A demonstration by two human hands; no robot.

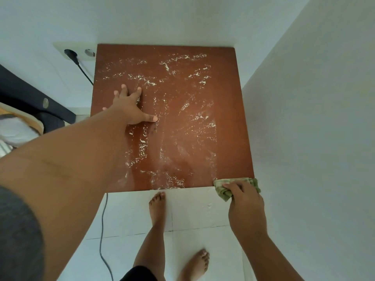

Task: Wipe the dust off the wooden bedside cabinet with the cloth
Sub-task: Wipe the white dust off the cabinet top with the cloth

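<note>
The wooden bedside cabinet (227, 110) stood in a corner of the room, its back edge against the rear wall (162, 21) and its right edge along the side wall (304, 118). Its reddish-brown top was streaked and flecked with pale dust (166, 65) over most of the middle and left. A strip along the right edge showed plainer wood.

The left grip (129, 106) lay flat on the top, left of centre, with fingers spread and straight and the thumb pointing right, holding nothing. The arm reached in from the lower left, with a grey sleeve (18, 230) at the shoulder.

The right grip (243, 197) was at the near right corner of the top, its fingers curled around a bunched green cloth (223, 184). The cloth sat on that corner and spilled over the front edge.

Below the front edge was a white tiled floor (192, 209). One bare foot (157, 205) stood with its toes close to the cabinet front, and the other foot (197, 260) was set further back. The hem of dark shorts (140, 273) showed at the bottom.

On the rear wall, just beside the far left corner of the top, a white double socket (90, 53) held a black plug (71, 54), and its black cable (85, 72) ran down behind the left edge. A cable also trailed across the floor near the front left corner. A dark piece of furniture (30, 94) stood off the left edge.
</note>
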